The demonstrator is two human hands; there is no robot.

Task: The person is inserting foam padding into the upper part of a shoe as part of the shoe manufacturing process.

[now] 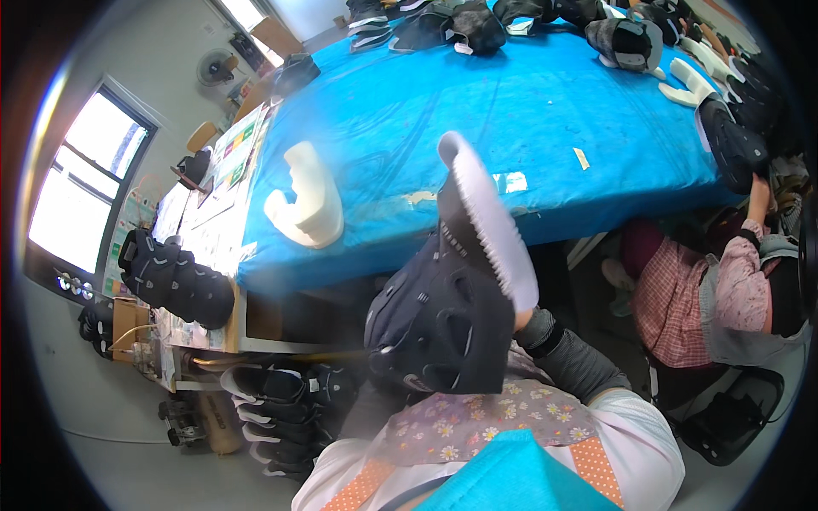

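Note:
A large dark boot [430, 315] with a pale, toothed-edged sole [494, 226] is held up in front of my body, its toe pointing up and away. My right hand [526, 318] is closed at the heel end of the sole, mostly hidden behind it. A grey sleeve covers that forearm. My left hand is hidden behind the boot; only part of its grey-sleeved forearm [371, 413] shows below. On the blue-covered table [383, 145], beyond the boot to the left, lies a curved white sole-like piece [319, 209].
Dark shoes [477, 27] line the table's far edge. At right a co-worker's hand [757, 204] touches a dark shoe [733, 149]. Several black shoes [175, 281] sit on the left bench, with more stacked shoes [277, 417] below. A black chair [733, 413] stands lower right.

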